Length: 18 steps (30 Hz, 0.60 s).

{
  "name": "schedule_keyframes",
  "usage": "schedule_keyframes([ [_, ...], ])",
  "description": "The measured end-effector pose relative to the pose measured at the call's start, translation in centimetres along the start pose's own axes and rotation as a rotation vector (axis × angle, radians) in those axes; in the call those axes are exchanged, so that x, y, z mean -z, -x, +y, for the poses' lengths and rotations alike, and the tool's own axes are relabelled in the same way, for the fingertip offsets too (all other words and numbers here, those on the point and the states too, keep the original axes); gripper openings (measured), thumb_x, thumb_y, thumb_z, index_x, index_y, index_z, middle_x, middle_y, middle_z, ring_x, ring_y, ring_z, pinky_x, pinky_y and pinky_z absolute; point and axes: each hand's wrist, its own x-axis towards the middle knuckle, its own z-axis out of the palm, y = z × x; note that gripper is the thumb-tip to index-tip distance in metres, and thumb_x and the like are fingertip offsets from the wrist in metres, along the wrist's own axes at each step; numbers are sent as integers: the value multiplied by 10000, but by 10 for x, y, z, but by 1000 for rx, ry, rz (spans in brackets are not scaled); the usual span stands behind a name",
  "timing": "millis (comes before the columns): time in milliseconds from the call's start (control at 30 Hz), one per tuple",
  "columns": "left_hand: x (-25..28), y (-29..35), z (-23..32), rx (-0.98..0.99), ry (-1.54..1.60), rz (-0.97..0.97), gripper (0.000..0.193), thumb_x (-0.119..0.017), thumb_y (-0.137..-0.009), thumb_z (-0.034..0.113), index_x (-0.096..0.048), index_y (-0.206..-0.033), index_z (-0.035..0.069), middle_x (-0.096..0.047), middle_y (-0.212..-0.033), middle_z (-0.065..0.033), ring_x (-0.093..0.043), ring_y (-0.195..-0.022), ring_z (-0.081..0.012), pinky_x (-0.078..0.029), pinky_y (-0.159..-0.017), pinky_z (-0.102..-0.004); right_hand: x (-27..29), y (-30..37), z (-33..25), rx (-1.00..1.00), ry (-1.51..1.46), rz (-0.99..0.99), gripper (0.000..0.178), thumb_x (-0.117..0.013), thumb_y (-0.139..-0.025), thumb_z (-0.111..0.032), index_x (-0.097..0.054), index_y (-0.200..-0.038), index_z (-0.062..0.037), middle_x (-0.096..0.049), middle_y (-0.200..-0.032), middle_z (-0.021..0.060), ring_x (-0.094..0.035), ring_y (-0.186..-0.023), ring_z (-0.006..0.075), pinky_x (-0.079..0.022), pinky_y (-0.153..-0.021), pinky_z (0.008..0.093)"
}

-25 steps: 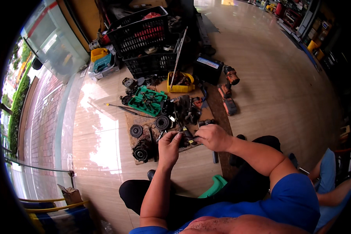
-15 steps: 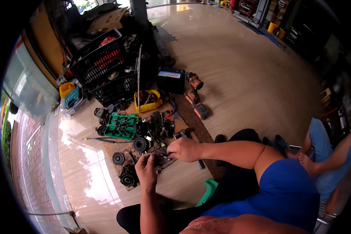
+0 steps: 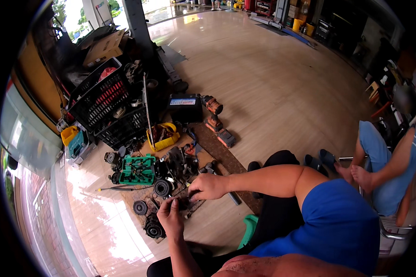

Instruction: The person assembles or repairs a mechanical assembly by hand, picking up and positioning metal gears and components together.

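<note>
My left hand (image 3: pixel 171 218) is raised over the parts on the floor, thumb and fingertips pinched together. Close beside it on the right is my right hand (image 3: pixel 209 186), its fingers curled and closed. Whatever either hand grips is too small and dark to make out. Beneath and around them lie greasy metal parts on a flattened cardboard sheet (image 3: pixel 133 199). A black grooved pulley (image 3: pixel 162 188) lies just beyond my left hand, with a black ring-shaped wheel (image 3: pixel 140 207) and a round pulley-fronted unit (image 3: pixel 153 227) to its left. Farther off sits an open green tool case (image 3: pixel 137 170).
A yellow container (image 3: pixel 163 136), a black battery (image 3: pixel 185 108) and orange-black cordless tools (image 3: pixel 212 105) stand beyond the parts. Stacked black crates (image 3: pixel 101 92) fill the far left. At right, another person's bare legs (image 3: pixel 379 175) rest by a metal chair. A green stool edge (image 3: pixel 248 230) shows near me.
The view has tilted upward, so the floor items appear lower. My hands have come slightly closer together, fingers still closed.
</note>
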Motion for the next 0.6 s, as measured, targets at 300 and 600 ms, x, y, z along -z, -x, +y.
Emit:
schedule_keyframes([
  [300,6,-3,-16,29,258,-64,152,-618,-914,101,-635,-961,-43,-671,-862,-97,-628,-742,-150,-506,-687,-269,13,0,-8,-68,-43,-101,233,-713,-790,-224,-672,-884,-15,-647,-731,170,-641,-698,283,-469,-631,374],
  [600,4,0,-5,-39,490,-257,212,-686,-872,157,-628,-934,-38,-654,-818,-127,-608,-676,-194,-490,-615,-294,10,-1,-5,-102,-330,-280,181,-706,-817,-149,-658,-888,11,-643,-687,68,-565,-629,118,-443,-583,293],
])
